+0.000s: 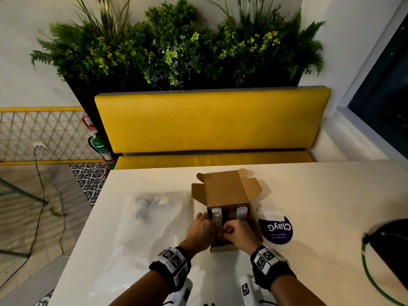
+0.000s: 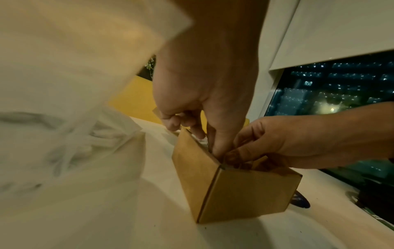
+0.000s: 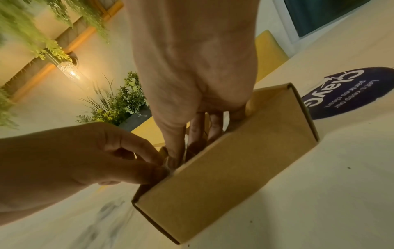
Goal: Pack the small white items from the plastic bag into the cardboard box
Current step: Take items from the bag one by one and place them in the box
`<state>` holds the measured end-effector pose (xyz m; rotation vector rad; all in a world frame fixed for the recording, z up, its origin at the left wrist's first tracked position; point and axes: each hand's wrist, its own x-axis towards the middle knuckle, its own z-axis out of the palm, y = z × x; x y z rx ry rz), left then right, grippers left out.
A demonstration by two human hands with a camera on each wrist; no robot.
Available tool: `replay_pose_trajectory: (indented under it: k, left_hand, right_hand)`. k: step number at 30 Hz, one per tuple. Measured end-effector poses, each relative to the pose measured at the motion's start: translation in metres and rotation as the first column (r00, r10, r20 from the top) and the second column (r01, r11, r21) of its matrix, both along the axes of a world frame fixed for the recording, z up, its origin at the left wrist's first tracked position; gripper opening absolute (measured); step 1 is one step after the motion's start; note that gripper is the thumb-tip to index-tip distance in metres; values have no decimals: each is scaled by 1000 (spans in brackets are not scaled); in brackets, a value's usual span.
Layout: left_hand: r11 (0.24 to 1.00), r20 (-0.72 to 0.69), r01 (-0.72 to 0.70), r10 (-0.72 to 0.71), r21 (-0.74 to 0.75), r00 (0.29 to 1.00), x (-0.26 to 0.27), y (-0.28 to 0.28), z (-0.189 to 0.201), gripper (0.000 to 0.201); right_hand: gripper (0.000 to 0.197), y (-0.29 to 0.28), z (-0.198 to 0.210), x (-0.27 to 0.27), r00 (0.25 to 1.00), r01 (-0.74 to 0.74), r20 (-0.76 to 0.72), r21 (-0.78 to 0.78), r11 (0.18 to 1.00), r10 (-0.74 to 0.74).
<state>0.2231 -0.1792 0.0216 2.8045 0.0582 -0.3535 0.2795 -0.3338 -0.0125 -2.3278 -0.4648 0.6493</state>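
An open cardboard box [image 1: 254,217] stands on the table, its lid flap [image 1: 223,186] raised at the back. Two small white items stand upright inside, one on the left [image 1: 216,214] and one on the right [image 1: 241,212]. My left hand [image 1: 204,226] is at the box's near left corner, thumb and forefinger pinching the left item [image 3: 168,170] by the rim. My right hand [image 1: 229,231] reaches down into the box [image 3: 234,176] beside it with straight fingers [image 3: 175,151]; their tips are hidden inside. The clear plastic bag [image 1: 152,217] lies flat to the left of the box.
A round purple sticker [image 1: 277,229] lies on the table just right of the box. A dark object with a green cord [image 1: 388,250] sits at the right edge. A yellow bench [image 1: 212,122] runs behind the table. The table's left edge [image 1: 88,217] drops to the floor.
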Motion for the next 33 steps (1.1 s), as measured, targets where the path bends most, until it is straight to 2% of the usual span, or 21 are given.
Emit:
replay_pose_trajectory:
  k: [1,4,6,10,16,26,33]
  left_hand:
    - [1000,-11,-4,4,22,1000,1,-1,-1,34]
    - [998,-38,-16,18,55,999,6,-3,-2,39]
    - [998,-49,-33,35,58,998,8,-5,-1,41]
    - [997,-48,-56,59,61,997,13,-5,-4,40]
    - [996,-23,-71,72,57,997,14,-6,-13,38]
    - [996,-1,-83,83,40,997,14,-1,-25,35]
    - [994,-29,-108,109,34,994,13,-5,-22,43]
  right_hand:
    - [5,1,-1,0,1000,-3,6,-12,1000,3]
    - [18,2,-4,1,1000,17,14,-55,998,-16]
    - [18,2,-6,1,999,45,9,-106,993,-44]
    - [11,3,-10,1,999,50,-7,-211,976,-53]
    - [19,12,-13,0,997,77,47,-332,940,-65]
    - [23,10,-8,-2,997,71,54,-375,924,-54]
    - [25,19,-5,-5,996,82,67,-502,861,-56]
